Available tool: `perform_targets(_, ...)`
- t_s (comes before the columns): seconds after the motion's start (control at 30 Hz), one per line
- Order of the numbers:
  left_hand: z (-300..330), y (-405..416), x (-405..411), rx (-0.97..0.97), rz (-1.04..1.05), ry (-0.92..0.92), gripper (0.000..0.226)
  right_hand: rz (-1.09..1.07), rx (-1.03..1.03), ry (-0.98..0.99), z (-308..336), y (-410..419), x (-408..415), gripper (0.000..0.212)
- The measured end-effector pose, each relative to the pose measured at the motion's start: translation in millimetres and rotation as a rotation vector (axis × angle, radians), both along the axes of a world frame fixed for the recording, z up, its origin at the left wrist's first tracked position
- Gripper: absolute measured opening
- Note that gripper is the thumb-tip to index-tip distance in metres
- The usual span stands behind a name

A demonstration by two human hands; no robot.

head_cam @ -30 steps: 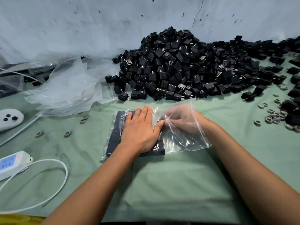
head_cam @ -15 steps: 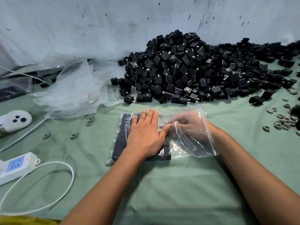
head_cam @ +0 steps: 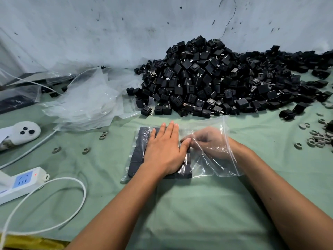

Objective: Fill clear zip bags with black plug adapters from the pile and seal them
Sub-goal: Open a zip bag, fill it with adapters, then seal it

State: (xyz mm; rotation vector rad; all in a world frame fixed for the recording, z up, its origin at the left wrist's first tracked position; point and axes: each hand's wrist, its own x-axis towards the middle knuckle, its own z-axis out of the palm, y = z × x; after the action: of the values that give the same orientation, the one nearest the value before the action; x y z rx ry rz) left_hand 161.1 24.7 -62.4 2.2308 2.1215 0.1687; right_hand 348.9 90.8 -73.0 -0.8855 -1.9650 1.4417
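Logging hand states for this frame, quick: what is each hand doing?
Left hand: open, pressing flat on the packed adapters through the zip bag.
Right hand: inside the bag; grip cannot be told.

I see open green cloth point(head_cam: 207, 204) between my forearms. The adapter pile point(head_cam: 225, 82) walls off the far side, loose plastic bags point(head_cam: 84, 103) crowd the far left, and a power strip point(head_cam: 19, 183) with its looping white cable point(head_cam: 59, 201) blocks the near left.

Clear zip bag point(head_cam: 219, 159) flat, unsealed, packed adapters point(head_cam: 137, 152) inside, near pile point(head_cam: 216, 78)
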Motion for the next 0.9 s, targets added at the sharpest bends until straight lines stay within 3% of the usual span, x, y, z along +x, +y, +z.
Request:
perform_targets(0.3,-2,2,-1,0.008,-0.002,-0.007,0.072,0.029,0.049,-0.113,5,3,-2,0.019)
perform_targets(0.57,-5,3,-1,0.005,0.003,-0.011,0.067,-0.201,0.105,-0.190,10,2,9,0.018)
perform_targets(0.67,-5,2,0,0.013,0.004,-0.012,0.067,-0.374,0.049,-0.264,14,6,28,0.019)
perform_targets(0.77,-5,2,0,0.023,0.006,-0.010,0.067,-0.715,-0.141,-0.235,16,11,46,0.011)
perform_targets(0.83,-5,2,0,0.028,0.006,-0.012,0.068,-0.906,0.032,-0.448,23,16,56,0.013)
perform_targets(0.9,-5,1,1,0.034,0.007,-0.013,0.069,-0.996,0.195,-0.467,39,16,56,0.021)
